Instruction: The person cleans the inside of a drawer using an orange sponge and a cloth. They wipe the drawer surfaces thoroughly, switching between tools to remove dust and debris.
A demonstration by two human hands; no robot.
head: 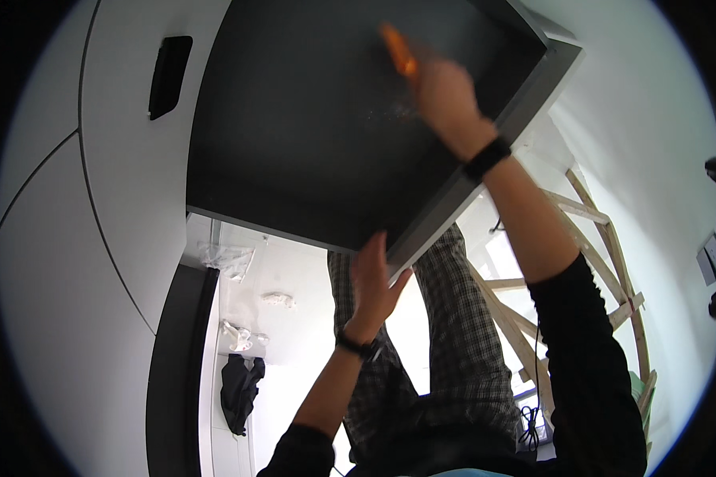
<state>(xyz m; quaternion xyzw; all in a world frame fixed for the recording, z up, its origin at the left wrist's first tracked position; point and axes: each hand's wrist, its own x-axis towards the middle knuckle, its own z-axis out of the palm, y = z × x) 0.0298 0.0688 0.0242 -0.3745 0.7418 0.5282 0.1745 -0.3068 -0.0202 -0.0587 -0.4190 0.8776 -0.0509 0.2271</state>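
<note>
A pulled-out drawer (286, 149) with a dark grey inside spreads before me. Pale specks (394, 112) lie on its bottom. Over it, my right hand (447, 95) is closed around an orange hand-held tool (398, 50); motion blur hides the tool's exact kind and whether its tip touches the drawer bottom. My left hand (373, 289) is at the near corner, where the side wall meets the grey front panel (435, 220). Its fingers are straight and reach over the drawer's rim, with the thumb spread towards the front panel.
White cabinet fronts (119, 179) with a black recessed grip (170, 77) stand at left. A dark open edge (179, 369) sits lower down. Plastic wrapping (230, 259) and a black bag (240, 390) lie beyond. A wooden frame (614, 262) stands at right near the white wall.
</note>
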